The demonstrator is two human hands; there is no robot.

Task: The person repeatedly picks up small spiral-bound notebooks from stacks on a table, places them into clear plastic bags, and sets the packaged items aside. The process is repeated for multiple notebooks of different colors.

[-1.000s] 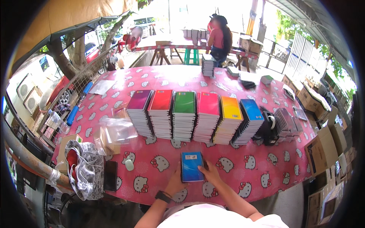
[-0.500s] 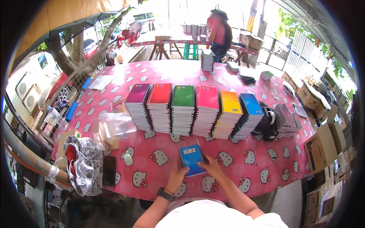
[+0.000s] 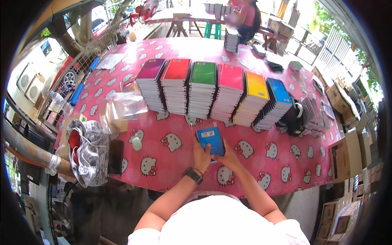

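Note:
A small blue notebook (image 3: 212,142) with a white label on its cover is held tilted above the table's near side. My left hand (image 3: 201,157) grips its left and lower edge, the thumb lying on the cover. My right hand (image 3: 229,158) is closed on the lower right corner, its thumb near the left one. Just beyond stand tall stacks of spiral notebooks in a row: purple (image 3: 151,70), red (image 3: 176,70), green (image 3: 203,74), pink (image 3: 230,77), yellow (image 3: 257,85) and blue (image 3: 279,91).
The pink patterned tablecloth (image 3: 204,176) covers the table. Clear plastic bags (image 3: 126,107), a grey patterned cloth bag (image 3: 90,153) and a dark flat case (image 3: 116,157) lie left. Right are grey-edged stacks (image 3: 312,116) and an open carton (image 3: 347,157). A person (image 3: 248,20) works at a far table.
The view has tilted downward, so the table appears higher. My hands have come closer together on the blue notebook, with the left thumb now further onto its cover. The far person's arm has lowered.

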